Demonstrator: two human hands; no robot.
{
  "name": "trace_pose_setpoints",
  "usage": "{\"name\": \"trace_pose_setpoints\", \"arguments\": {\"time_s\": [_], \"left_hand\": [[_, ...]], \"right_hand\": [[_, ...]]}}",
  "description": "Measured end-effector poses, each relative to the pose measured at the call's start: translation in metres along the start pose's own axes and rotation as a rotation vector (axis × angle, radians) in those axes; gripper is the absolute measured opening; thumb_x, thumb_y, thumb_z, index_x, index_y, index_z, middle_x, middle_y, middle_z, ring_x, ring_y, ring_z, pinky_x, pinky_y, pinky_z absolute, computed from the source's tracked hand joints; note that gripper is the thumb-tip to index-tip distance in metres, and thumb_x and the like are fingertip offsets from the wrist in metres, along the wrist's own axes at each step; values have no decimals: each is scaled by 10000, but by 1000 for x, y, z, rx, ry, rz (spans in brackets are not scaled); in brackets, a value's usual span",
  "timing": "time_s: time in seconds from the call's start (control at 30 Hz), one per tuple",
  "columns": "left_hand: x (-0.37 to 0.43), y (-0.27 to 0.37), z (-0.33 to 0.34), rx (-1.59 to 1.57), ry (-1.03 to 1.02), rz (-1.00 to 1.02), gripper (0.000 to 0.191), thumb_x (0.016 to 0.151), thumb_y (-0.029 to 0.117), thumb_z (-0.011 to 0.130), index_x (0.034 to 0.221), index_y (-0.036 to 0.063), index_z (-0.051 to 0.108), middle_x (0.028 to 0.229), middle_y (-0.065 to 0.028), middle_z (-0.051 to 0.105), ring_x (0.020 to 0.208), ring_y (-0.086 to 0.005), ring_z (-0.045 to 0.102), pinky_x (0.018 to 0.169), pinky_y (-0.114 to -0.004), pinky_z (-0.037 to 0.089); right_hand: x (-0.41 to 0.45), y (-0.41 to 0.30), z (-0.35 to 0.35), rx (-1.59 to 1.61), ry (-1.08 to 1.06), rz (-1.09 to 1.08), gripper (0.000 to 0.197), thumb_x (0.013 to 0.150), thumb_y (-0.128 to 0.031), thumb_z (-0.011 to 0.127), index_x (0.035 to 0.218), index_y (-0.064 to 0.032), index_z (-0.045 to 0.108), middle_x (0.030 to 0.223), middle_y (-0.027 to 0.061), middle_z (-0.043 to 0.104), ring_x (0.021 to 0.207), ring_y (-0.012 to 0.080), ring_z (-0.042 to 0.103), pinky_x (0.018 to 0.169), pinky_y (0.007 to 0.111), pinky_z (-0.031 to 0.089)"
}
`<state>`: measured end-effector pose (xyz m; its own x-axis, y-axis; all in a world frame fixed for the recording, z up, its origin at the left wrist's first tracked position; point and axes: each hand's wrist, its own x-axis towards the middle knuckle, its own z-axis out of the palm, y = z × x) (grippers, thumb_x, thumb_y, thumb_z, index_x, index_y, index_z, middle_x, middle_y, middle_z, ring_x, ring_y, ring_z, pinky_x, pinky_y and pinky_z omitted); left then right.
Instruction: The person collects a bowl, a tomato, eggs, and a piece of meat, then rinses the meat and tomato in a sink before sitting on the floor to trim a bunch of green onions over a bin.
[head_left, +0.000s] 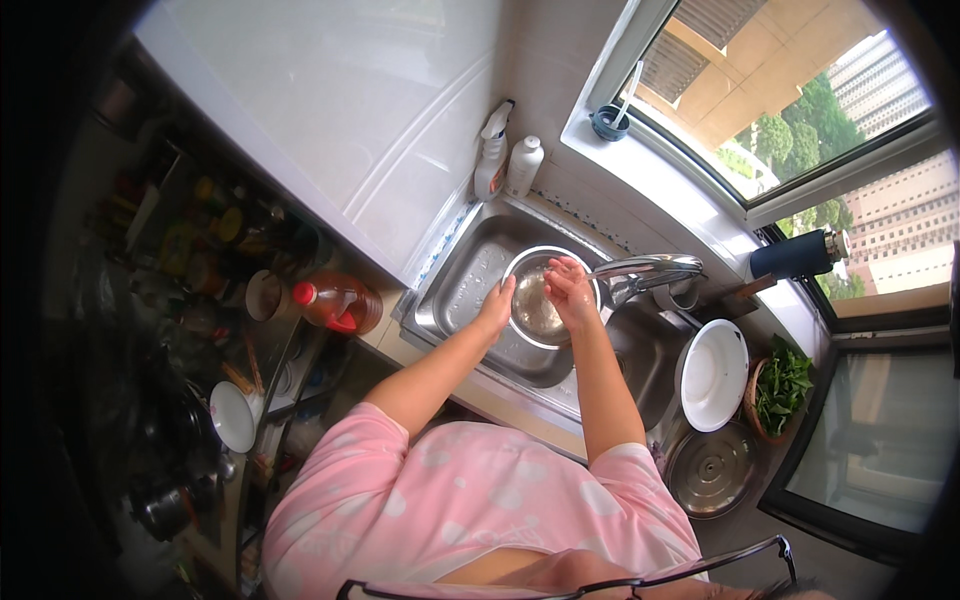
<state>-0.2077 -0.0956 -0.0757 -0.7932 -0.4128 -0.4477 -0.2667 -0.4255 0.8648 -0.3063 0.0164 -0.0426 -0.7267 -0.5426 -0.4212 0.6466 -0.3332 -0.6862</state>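
A round metal pot (534, 319) with a bright rim stands over the double-bowl stainless steel sink (457, 300). My left hand (495, 309) grips its left rim, thumb uppermost. Above the pot's opening is my right hand (568, 291), palm turned up, fingers bent and somewhat apart, with nothing seen in it. The chrome faucet (649, 265) reaches in from the right, its spout tip close to my right hand. Shiny patches show inside the pot; how much water it holds is hard to tell.
Right of the sink are a white basin (712, 379), a metal lid (711, 469) and a basket of leafy greens (784, 390). A spray bottle (491, 161) and white bottle (525, 166) stand behind it. Leftward is a red-capped plastic jug (345, 304). A dark blue flask (791, 255) is by the window.
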Motion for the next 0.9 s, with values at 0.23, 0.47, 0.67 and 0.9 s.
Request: {"name": "trace_pose_setpoints", "arguments": {"time_s": [0.23, 0.47, 0.67, 0.9], "left_hand": [[2, 3, 2, 18, -18, -25, 499, 928, 387, 332, 1247, 9, 400, 1196, -126, 489, 1101, -199, 452, 936, -306, 332], [6, 3, 4, 32, -19, -63, 509, 927, 389, 341, 1248, -3, 395, 1221, -116, 470, 1125, -190, 423, 953, -305, 312], [16, -7, -1, 14, -33, -48, 515, 925, 394, 345, 1238, -11, 404, 1207, -119, 479, 1108, -190, 433, 948, -304, 318], [23, -18, -5, 16, -19, -16, 522, 919, 410, 345, 1224, -6, 419, 1171, -142, 505, 1089, -219, 465, 927, -320, 340]], "right_hand": [[4, 1, -14, 66, -157, 45, 90, 858, -172, 539, 929, -158, 486, 747, 9, 501, 507, 60, 411, 353, 158, 266], [17, 7, -30, 69, -82, 21, 341, 887, -415, 432, 668, -155, 418, 572, 0, 363, 446, 113, 339, 365, 226, 251], [12, 4, -32, 255, -5, 24, 312, 893, -339, 460, 694, -100, 473, 819, 81, 553, 789, 198, 547, 611, 286, 452], [-1, -5, -23, -9, -108, 47, 85, 875, -180, 511, 917, -116, 474, 760, 13, 484, 521, 80, 425, 379, 165, 310]]}}
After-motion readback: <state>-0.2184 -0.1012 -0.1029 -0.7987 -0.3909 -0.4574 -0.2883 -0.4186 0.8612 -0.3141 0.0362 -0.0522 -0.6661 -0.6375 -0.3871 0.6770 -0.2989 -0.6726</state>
